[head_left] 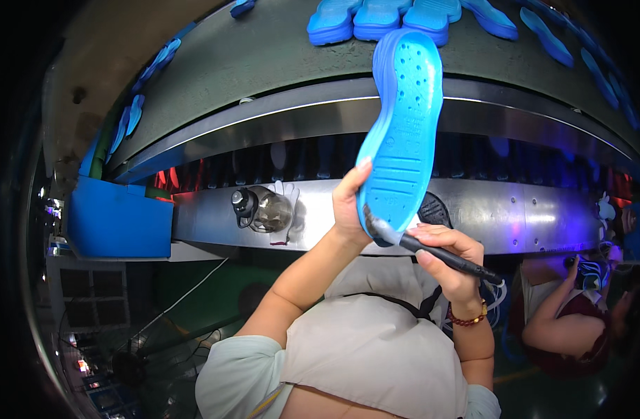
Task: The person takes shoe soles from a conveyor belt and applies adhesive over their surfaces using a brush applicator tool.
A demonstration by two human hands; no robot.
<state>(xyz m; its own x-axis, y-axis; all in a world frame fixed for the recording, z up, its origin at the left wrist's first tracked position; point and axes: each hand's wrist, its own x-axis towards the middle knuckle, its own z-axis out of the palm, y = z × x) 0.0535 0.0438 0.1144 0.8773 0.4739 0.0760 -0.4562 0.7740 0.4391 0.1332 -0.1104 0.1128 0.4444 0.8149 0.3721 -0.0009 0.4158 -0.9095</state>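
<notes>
Along a conveyor belt (285, 66) at frame top, holding a blue shoe sole (406, 133) at center by its lower-left edge in the left hand (349, 208), likely for steadiness, and a black-handled tool (451, 260) pen-style in the right hand (460, 285), likely for control.

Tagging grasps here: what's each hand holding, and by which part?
Left hand: blue sole, by its left edge near the lower end. Right hand: black-handled tool, by the handle, toward its tip.

At lower centre I see a pale grey apron (376, 342) over a mint short-sleeved top (237, 366); rightward, a red beaded bracelet (468, 320).
</notes>
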